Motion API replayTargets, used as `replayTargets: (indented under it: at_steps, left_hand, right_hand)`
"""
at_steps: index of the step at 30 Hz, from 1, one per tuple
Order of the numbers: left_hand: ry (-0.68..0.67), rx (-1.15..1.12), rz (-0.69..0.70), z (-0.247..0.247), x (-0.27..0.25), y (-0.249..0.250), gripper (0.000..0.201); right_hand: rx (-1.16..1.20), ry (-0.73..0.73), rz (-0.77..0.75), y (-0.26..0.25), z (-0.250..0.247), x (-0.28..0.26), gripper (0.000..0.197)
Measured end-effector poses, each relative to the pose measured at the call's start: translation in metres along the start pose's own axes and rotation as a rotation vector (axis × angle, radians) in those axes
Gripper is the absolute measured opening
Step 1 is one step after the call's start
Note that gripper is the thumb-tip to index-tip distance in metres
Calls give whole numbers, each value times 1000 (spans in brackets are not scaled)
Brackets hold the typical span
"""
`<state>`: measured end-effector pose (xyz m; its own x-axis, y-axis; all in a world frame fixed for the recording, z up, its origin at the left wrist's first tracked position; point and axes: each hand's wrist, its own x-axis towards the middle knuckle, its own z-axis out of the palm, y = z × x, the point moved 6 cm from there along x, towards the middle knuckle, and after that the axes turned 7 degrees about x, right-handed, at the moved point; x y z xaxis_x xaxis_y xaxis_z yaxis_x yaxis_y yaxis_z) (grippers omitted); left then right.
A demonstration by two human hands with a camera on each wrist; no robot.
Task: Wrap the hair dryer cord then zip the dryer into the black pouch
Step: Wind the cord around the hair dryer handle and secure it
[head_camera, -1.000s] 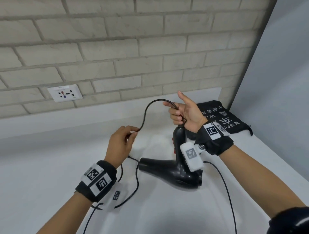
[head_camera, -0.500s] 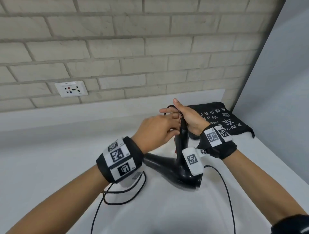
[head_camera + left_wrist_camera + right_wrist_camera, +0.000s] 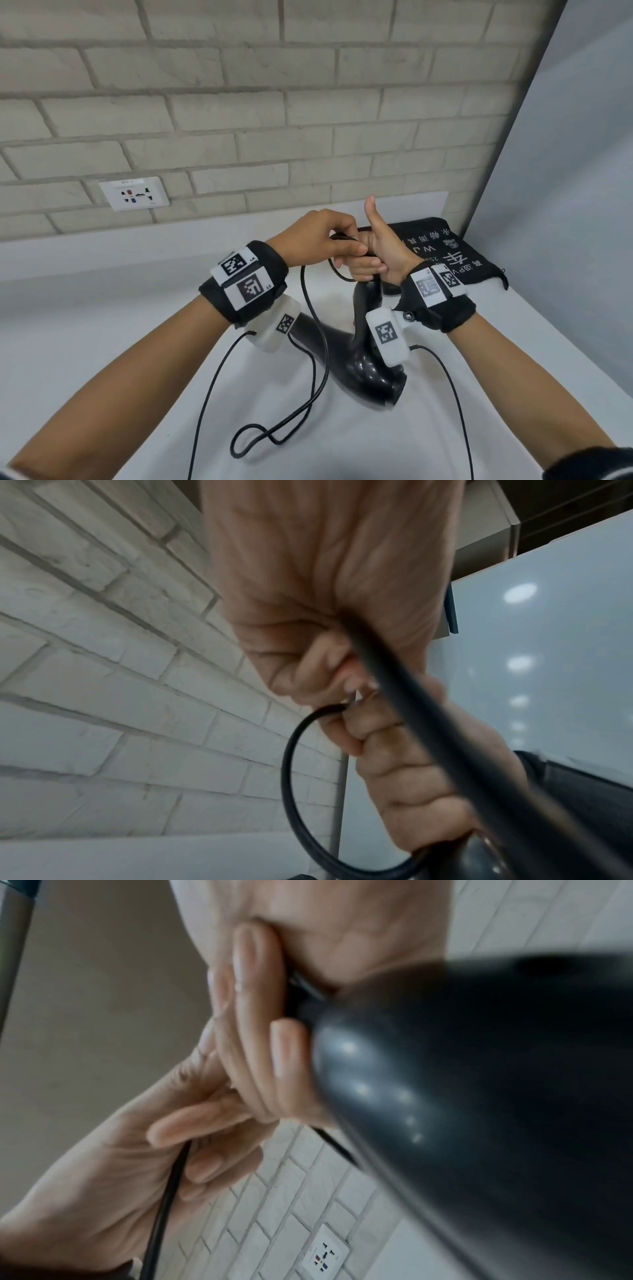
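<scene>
The right hand [image 3: 383,253] has its grip clenched around the top of the hair dryer [image 3: 370,363] handle, thumb pointing up toward 12 o'clock, while the dryer's body rests on the white bench [image 3: 102,342] with its nozzle toward 9 o'clock. The left hand [image 3: 322,240], touching the right at its 9 o'clock side, pinches the black cord [image 3: 308,387], which drops from it and lies in loose loops on the bench at the dryer's 7 o'clock. The black pouch [image 3: 459,257] lies flat at 2 o'clock from the hands, near the brick wall [image 3: 308,102].
</scene>
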<state>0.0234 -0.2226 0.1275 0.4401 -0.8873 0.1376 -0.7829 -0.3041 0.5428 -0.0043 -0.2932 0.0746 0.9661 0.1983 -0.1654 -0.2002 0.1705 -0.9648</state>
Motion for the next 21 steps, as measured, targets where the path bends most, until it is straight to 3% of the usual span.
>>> replayTargets:
  at_steps: [3,8,13,21]
  left_hand:
    - [-18,-18,-18,-1,2,-6,17]
    - [24,22,-31,-5,4,-7,12]
    - [125,-58,-108,-5,6,-17,32]
    - [141,-370,-258,1,9,-33,27]
  right_hand:
    - [-4,-9,20,0,2,3,98]
    - [-59,136,-73,-1,3,0,74]
    - [-41,329,-125,-5,-11,-11,54]
    - [75,221,-118,-2,-8,-9,45]
